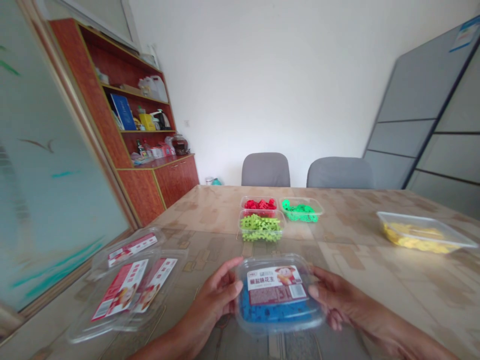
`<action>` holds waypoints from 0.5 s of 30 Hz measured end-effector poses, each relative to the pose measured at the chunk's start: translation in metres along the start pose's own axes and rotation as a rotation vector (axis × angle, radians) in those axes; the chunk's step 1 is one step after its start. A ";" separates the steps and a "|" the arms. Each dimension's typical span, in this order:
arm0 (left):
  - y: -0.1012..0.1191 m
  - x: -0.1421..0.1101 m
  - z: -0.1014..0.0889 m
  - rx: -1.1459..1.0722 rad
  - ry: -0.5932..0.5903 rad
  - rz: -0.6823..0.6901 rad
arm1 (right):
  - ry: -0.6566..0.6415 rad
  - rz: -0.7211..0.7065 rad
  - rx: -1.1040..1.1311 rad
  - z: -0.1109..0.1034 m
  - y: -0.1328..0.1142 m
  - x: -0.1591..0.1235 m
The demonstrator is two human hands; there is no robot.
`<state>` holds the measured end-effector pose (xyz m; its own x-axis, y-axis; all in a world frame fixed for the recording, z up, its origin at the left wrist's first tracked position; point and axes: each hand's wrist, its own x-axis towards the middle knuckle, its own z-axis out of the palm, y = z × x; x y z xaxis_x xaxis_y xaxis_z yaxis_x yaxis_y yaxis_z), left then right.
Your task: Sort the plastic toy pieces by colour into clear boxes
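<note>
Between my two hands is a clear plastic container with a labelled lid on it and blue pieces inside. My left hand grips its left side, thumb on the lid's edge. On the opposite side my right hand is closed on the rim, its thumb on top. Just beyond stands a tub of lime-green pieces, with a tub of red pieces behind it and one of bright green pieces beside that.
Several loose clear lids with red and white labels overlap at the left of the table. A longer clear tub of yellow pieces stands at the right. Two grey chairs are behind the table's far edge.
</note>
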<state>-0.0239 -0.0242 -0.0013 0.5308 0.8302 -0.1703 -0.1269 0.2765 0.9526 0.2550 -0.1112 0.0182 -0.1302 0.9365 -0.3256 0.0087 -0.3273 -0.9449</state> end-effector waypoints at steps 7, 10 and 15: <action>-0.003 -0.002 0.001 0.285 0.030 0.206 | 0.067 -0.039 -0.265 -0.006 0.006 0.003; -0.003 -0.005 0.001 0.376 0.026 0.243 | 0.129 -0.015 -0.315 -0.008 0.006 0.003; 0.002 -0.008 0.000 0.578 0.081 0.294 | 0.231 -0.032 -0.366 -0.009 0.009 0.003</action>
<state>-0.0280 -0.0301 0.0023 0.4752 0.8714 0.1215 0.2260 -0.2543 0.9404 0.2638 -0.1097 0.0083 0.0888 0.9627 -0.2556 0.3649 -0.2702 -0.8910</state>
